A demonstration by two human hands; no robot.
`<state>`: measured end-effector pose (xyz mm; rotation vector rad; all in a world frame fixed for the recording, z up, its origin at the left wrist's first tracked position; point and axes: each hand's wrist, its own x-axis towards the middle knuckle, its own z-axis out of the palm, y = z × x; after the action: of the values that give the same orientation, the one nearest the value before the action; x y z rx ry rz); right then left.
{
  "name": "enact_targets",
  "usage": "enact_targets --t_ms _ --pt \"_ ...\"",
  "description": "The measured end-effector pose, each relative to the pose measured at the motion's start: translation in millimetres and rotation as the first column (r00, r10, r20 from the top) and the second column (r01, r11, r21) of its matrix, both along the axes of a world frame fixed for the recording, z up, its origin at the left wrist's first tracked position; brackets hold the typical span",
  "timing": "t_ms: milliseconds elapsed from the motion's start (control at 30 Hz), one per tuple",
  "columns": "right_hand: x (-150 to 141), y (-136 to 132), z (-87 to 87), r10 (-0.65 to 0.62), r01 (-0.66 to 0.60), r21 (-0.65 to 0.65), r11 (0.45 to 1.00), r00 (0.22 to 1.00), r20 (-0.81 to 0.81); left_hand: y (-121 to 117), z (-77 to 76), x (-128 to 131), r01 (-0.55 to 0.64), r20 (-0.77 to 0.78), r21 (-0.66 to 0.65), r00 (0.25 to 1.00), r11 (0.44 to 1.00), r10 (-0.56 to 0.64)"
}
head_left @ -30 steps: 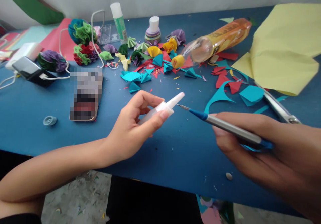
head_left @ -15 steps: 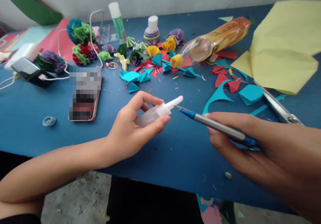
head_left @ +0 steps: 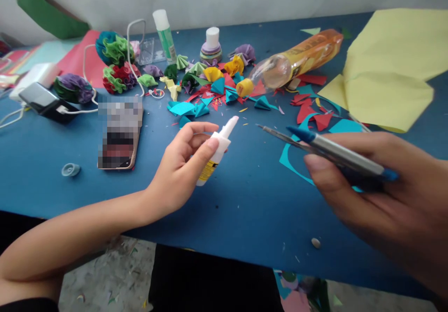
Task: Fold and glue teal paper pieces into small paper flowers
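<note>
Between the thumb and fingers of my left hand (head_left: 168, 176), a small white glue bottle (head_left: 221, 146) with a yellow label stands tilted, its long nozzle pointing up and right. My right hand (head_left: 378, 200) is closed round a grey-and-blue pen-like tool (head_left: 346, 154). A thin metal point (head_left: 276, 135) juts out beside the tool's blue tip, apart from the nozzle. Whether the two pieces are joined is hidden in the hand. A small grey-blue cap (head_left: 71, 169) lies on the table at the left.
Behind my hands are a phone (head_left: 121, 135), paper flowers (head_left: 117, 48), a glue stick (head_left: 164, 37), turquoise paper scraps (head_left: 184, 108) and an orange-labelled bottle (head_left: 297, 62). Yellow paper (head_left: 385, 69) spreads at the right. A small pebble-like piece (head_left: 315, 243) sits near the table's front edge.
The glue bottle has turned more upright, bringing its label into view. My right hand has drawn right, moving the metal point away from the nozzle; the point and blue tip now appear farther apart.
</note>
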<state>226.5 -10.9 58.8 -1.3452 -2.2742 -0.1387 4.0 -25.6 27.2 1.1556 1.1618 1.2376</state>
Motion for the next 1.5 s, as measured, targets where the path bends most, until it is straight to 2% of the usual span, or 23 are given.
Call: enact_targets --t_ms 33,100,167,233,333,400,467,500,567,633,700,767,900,1000,1167,1267,1400,1500 --pt "1 3 -2.2 0.023 -0.023 0.054 0.998 1.0 0.005 0 0.1 0 0.004 0.021 0.004 1.0 1.0 -0.004" --pt "1 12 -9.4 0.083 -0.086 0.047 0.995 0.995 0.057 1 -0.1 0 0.003 0.019 0.022 1.0 1.0 -0.003" --pt "0 21 -18.8 0.035 -0.024 -0.072 0.997 0.988 0.152 1 -0.7 0 0.0 0.0 0.036 1.0 0.999 0.0" --pt "-3 27 -28.0 0.055 -0.013 -0.196 0.981 0.976 0.211 1 -1.2 -1 0.009 -0.002 0.031 1.0 0.999 -0.009" --pt "-6 29 -36.4 0.144 -0.08 -0.305 0.949 0.97 0.194 1 -1.8 -1 0.048 0.018 -0.004 0.999 0.999 -0.048" --pt "-8 26 -37.3 0.191 -0.152 -0.319 0.935 0.977 0.096 0 -2.4 0 0.083 0.024 -0.035 0.996 0.996 -0.082" --pt "-11 20 -35.2 0.219 -0.246 -0.343 0.907 0.969 -0.116 -1 -3.7 2 0.114 0.041 -0.057 0.993 0.992 -0.112" --pt "-14 17 -33.4 0.217 -0.301 -0.379 0.875 0.944 -0.248 -2 -4.5 3 0.128 0.055 -0.061 0.991 0.99 -0.124" --pt "-19 10 -29.3 0.168 -0.419 -0.481 0.77 0.861 -0.48 -4 -5.9 6 0.153 0.079 -0.06 0.986 0.986 -0.148" --pt "-23 5 -25.5 0.088 -0.485 -0.561 0.671 0.804 -0.588 -5 -6.4 7 0.163 0.075 -0.052 0.985 0.985 -0.158" --pt "-26 1 -22.6 0.055 -0.495 -0.586 0.642 0.792 -0.608 -5 -5.7 7 0.154 0.04 -0.047 0.988 0.987 -0.152" --pt "-26 0 -21.5 0.07 -0.47 -0.579 0.667 0.812 -0.579 -5 -4.6 7 0.143 0.001 -0.041 0.99 0.989 -0.143" --pt "-22 -1 -23.5 0.186 -0.434 -0.462 0.774 0.852 -0.489 -5 -4.1 4 0.167 -0.041 -0.026 0.985 0.986 -0.168" --pt "-20 -1 -26.1 0.274 -0.453 -0.384 0.805 0.857 -0.436 -4 -5.6 4 0.164 -0.053 0.01 0.985 0.986 -0.163" --pt "-19 -2 -28.8 0.36 -0.49 -0.314 0.813 0.848 -0.389 -3 -6.6 4 0.162 -0.08 0.061 0.984 0.985 -0.157" --pt "-19 -3 -28.9 0.373 -0.496 -0.32 0.807 0.849 -0.374 -2 -5.3 4 0.173 -0.095 0.058 0.981 0.983 -0.167" --pt "-21 -4 -28.3 0.298 -0.468 -0.413 0.781 0.861 -0.412 -3 -2.8 4 0.168 -0.116 0.03 0.98 0.985 -0.163" --pt "-21 -3 -28.4 0.238 -0.497 -0.478 0.724 0.831 -0.503 -4 -1.5 5 0.159 -0.112 0.011 0.981 0.987 -0.157"
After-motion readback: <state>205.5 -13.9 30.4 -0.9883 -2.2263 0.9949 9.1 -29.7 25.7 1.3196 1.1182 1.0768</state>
